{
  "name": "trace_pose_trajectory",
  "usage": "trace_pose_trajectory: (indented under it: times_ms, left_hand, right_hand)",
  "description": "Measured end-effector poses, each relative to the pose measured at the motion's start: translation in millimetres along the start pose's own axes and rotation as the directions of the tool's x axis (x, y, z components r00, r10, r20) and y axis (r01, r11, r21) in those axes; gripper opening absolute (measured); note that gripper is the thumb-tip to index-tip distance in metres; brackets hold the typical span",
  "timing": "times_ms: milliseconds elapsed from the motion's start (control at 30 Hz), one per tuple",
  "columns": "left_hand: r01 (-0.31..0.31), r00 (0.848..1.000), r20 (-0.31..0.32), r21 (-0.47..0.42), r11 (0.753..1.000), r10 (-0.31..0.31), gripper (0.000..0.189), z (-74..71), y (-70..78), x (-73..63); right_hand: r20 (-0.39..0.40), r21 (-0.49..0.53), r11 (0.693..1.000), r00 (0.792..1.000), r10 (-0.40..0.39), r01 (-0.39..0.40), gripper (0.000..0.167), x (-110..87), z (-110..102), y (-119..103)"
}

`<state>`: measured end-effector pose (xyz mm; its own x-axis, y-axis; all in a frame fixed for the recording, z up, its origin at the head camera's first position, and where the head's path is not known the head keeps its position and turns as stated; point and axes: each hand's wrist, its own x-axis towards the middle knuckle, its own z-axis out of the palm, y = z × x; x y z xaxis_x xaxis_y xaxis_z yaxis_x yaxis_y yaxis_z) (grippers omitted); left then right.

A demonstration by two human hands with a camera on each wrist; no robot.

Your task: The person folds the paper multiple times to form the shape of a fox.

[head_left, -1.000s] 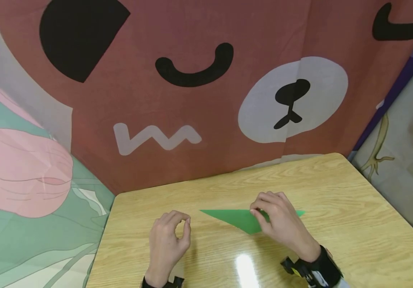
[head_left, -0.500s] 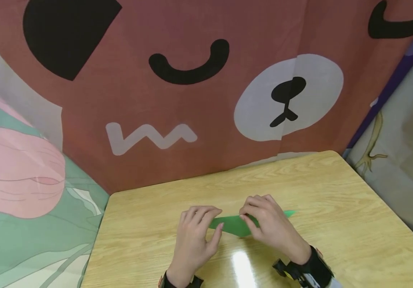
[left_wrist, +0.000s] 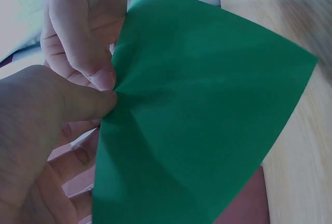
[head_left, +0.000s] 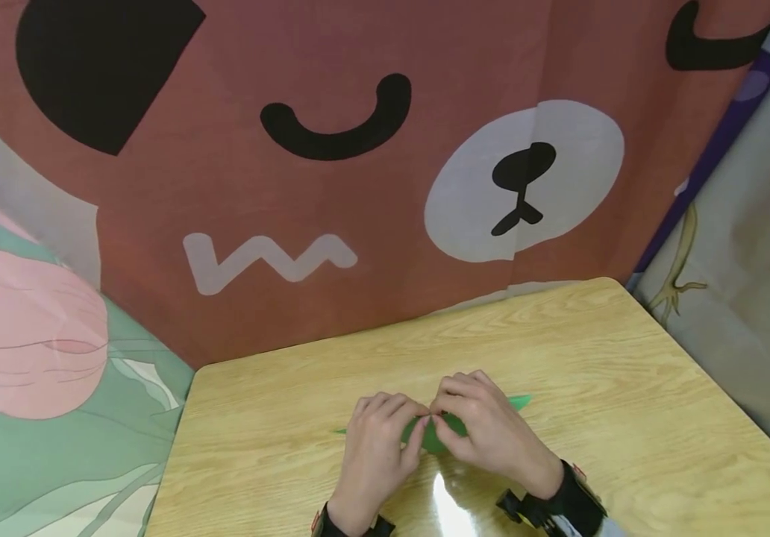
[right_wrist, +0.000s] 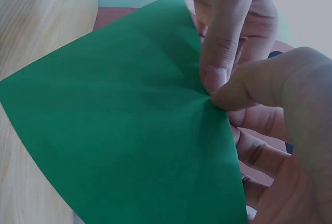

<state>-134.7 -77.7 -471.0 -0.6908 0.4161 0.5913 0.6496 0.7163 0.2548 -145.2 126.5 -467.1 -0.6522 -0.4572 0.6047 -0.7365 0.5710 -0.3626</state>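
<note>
A green sheet of paper (head_left: 433,441), folded into a triangle, is held up over the table with its long edge on top and a corner pointing down. My left hand (head_left: 383,447) pinches the middle of that long edge between thumb and fingers. Right beside it, my right hand (head_left: 492,429) pinches the same edge, the two thumb tips almost meeting. Small creases fan out from the pinch across the paper (left_wrist: 202,105) in the left wrist view. In the right wrist view both thumbs press at one spot on the edge of the paper (right_wrist: 119,99).
The wood-grain table (head_left: 277,388) reaches back to a hanging cloth (head_left: 291,306) printed with a bear face. A pale printed curtain (head_left: 734,298) hangs along the right side, and a green cloth with a pink flower (head_left: 29,335) along the left.
My left hand has moved right, from apart from the paper to the middle of its top edge, and now pinches it beside my right hand. The right hand keeps its grip.
</note>
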Motion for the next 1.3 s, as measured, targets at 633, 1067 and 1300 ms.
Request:
trace_pose_trajectory:
  times_ms: [633, 1067, 1300]
  left_hand:
    - [0.023, 0.999, -0.043, -0.012, 1.000, -0.024, 0.009, -3.9, -8.9, -11.1]
    - [0.023, 0.998, -0.066, -0.001, 1.000, -0.023, 0.011, -6.2, -10.4, -16.0]
    - [0.030, 0.997, -0.074, -0.005, 1.000, -0.030, 0.011, -7.6, -11.3, -18.5]
  right_hand:
    - [0.041, 0.022, 1.000, 0.999, -0.007, 0.006, 0.018, 0.6, 4, 0]
    - [0.051, 0.031, 0.999, 0.998, -0.023, 0.022, 0.017, 1.4, 3, -2]
    - [0.050, 0.030, 0.999, 0.998, -0.025, 0.023, 0.016, 0.7, 2, -2]
